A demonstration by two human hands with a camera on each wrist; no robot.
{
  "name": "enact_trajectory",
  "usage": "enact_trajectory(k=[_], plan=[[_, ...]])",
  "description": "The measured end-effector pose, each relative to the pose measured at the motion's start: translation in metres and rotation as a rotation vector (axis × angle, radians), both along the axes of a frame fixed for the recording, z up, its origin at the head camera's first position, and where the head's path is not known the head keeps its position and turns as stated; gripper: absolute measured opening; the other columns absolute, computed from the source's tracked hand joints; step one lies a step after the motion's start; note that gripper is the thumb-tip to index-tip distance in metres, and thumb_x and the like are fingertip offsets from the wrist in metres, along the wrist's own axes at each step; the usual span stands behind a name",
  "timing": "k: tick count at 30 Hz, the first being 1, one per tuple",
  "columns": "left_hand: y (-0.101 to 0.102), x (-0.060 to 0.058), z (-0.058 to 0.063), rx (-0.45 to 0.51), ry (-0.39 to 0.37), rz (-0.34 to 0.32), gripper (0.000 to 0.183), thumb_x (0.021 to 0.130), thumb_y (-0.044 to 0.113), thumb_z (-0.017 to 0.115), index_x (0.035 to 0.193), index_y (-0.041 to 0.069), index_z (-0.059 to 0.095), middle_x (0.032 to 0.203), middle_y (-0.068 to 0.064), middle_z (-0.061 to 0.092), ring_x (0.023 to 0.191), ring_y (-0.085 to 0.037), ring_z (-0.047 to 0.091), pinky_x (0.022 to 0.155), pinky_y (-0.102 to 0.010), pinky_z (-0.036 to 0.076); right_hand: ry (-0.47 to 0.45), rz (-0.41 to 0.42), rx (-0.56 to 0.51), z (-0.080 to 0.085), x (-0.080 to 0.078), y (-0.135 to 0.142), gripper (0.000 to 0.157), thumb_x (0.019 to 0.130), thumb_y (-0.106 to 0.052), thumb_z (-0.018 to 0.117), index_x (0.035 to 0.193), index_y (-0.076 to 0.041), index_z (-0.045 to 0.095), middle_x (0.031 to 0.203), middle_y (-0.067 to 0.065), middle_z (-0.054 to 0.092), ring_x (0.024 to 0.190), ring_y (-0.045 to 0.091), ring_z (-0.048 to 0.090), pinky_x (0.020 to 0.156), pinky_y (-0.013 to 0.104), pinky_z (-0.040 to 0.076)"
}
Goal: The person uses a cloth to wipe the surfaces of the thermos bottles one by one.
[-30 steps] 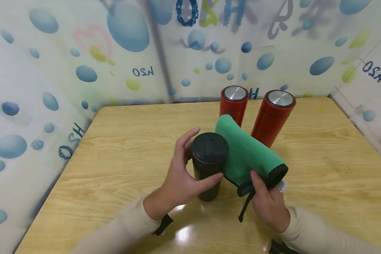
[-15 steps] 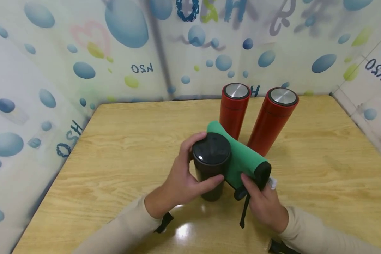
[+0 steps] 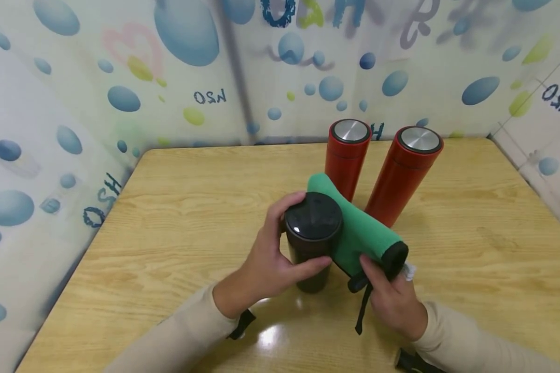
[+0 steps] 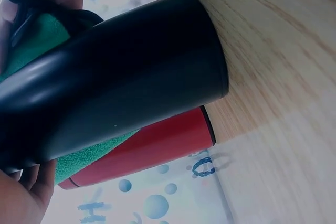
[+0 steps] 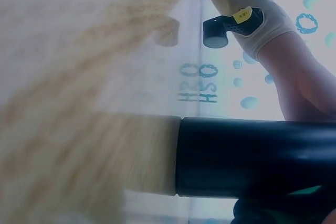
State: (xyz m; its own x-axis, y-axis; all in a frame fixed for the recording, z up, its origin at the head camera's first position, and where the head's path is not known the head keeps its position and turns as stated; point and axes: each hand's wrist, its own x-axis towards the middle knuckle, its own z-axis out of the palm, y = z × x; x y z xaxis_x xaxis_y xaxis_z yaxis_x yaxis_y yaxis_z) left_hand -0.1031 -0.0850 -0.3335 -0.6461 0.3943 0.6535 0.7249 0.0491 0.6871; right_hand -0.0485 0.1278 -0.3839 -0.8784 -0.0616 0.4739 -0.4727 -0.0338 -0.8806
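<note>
A black tumbler [image 3: 311, 259] with a dark lid stands upright on the wooden table. My left hand [image 3: 270, 264] grips it near the top, fingers curled round the far side and thumb across the near side. In my right hand [image 3: 394, 300] is a green cloth [image 3: 354, 228] with black edging and a dangling black cord, pinched at its edged end. The cloth lies against the tumbler's right and far side. Its fuzzy texture shows in the left wrist view, where the tumbler [image 4: 126, 72] covers part of the cloth [image 4: 89, 158].
Two red flasks with silver lids, a left one [image 3: 347, 160] and a right one [image 3: 401, 176], stand close behind the cloth. The light wooden table [image 3: 182, 217] extends to a patterned backdrop [image 3: 261, 67] at the back and sides.
The left fingers have come in against the tumbler. The green cloth has moved left behind it with the right hand, then slightly back to the right. The red flasks stay standing.
</note>
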Motion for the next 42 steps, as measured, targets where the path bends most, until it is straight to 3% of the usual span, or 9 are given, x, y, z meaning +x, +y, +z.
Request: enact_trajectory(k=[10,14,18,23,27,30,34,37,42], plan=[[0.000,0.000,0.000,-0.003,-0.001,0.011,0.086,0.086,0.042,0.074,0.147,0.004,0.027,0.137,-0.021,0.051,0.123,-0.035,0.056,0.100,-0.046,0.051,-0.184,-0.086,0.175,0.018,-0.004,-0.008,0.040,0.092,0.005,0.062,0.132,0.005,0.056,0.121,-0.017,0.065,0.109,-0.003,0.062,0.092,0.013,0.050],[0.000,0.001,-0.001,-0.005,-0.011,0.016,0.086,0.086,0.042,0.075,0.147,0.005,0.027,0.137,-0.020,0.051,0.125,-0.032,0.055,0.102,-0.044,0.050,-0.223,-0.112,0.188,0.017,-0.003,-0.007,0.036,0.095,0.002,0.060,0.130,0.006,0.057,0.118,-0.018,0.065,0.107,-0.004,0.062,0.090,0.011,0.050],[0.000,0.001,-0.001,-0.006,0.001,0.023,0.085,0.087,0.043,0.074,0.147,0.005,0.027,0.138,-0.020,0.051,0.126,-0.032,0.054,0.104,-0.045,0.048,-0.170,-0.128,0.151,0.013,-0.002,-0.004,0.036,0.094,0.007,0.057,0.130,0.006,0.056,0.119,-0.018,0.064,0.108,-0.004,0.061,0.092,0.010,0.049],[0.000,-0.001,0.001,-0.009,0.012,0.025,0.085,0.086,0.043,0.074,0.147,0.005,0.028,0.138,-0.020,0.051,0.126,-0.035,0.054,0.105,-0.049,0.047,-0.114,-0.108,0.105,0.013,-0.001,-0.002,0.042,0.092,0.011,0.056,0.129,-0.009,0.058,0.121,-0.014,0.065,0.109,-0.002,0.061,0.093,0.010,0.048],[-0.001,0.000,0.001,-0.013,0.007,0.029,0.085,0.086,0.041,0.076,0.147,0.005,0.028,0.140,-0.018,0.050,0.128,-0.032,0.053,0.106,-0.045,0.047,-0.152,-0.090,0.141,0.018,-0.002,-0.004,0.040,0.093,0.008,0.058,0.131,-0.006,0.058,0.122,-0.016,0.065,0.110,-0.002,0.062,0.093,0.012,0.050],[-0.001,-0.001,0.003,-0.010,0.025,0.043,0.085,0.085,0.043,0.076,0.146,0.004,0.030,0.139,-0.018,0.050,0.128,-0.029,0.053,0.107,-0.044,0.047,-0.198,-0.071,0.188,0.022,-0.004,-0.005,0.038,0.095,0.002,0.059,0.134,0.003,0.056,0.125,-0.006,0.067,0.111,-0.002,0.062,0.092,0.013,0.050],[-0.003,-0.002,0.008,-0.016,0.039,0.060,0.085,0.085,0.046,0.075,0.143,0.002,0.033,0.137,-0.017,0.048,0.129,-0.028,0.051,0.106,-0.044,0.047,-0.245,-0.024,0.210,0.024,-0.007,-0.005,0.038,0.099,-0.005,0.058,0.136,0.001,0.055,0.127,0.000,0.066,0.112,-0.001,0.062,0.093,0.014,0.050],[-0.004,-0.002,0.009,-0.029,0.036,0.059,0.084,0.085,0.046,0.075,0.142,0.000,0.034,0.136,-0.016,0.049,0.128,-0.028,0.051,0.107,-0.043,0.046,-0.250,-0.014,0.185,0.023,-0.007,-0.005,0.037,0.099,-0.004,0.057,0.136,0.002,0.056,0.126,-0.011,0.066,0.113,-0.001,0.062,0.093,0.014,0.051],[-0.005,-0.003,0.011,-0.030,0.072,0.054,0.083,0.085,0.041,0.076,0.142,-0.003,0.036,0.134,-0.017,0.052,0.127,-0.028,0.052,0.109,-0.040,0.044,-0.245,-0.078,0.150,0.019,-0.004,-0.004,0.034,0.096,0.001,0.057,0.129,0.008,0.057,0.117,-0.020,0.066,0.107,-0.003,0.063,0.090,0.012,0.051]])
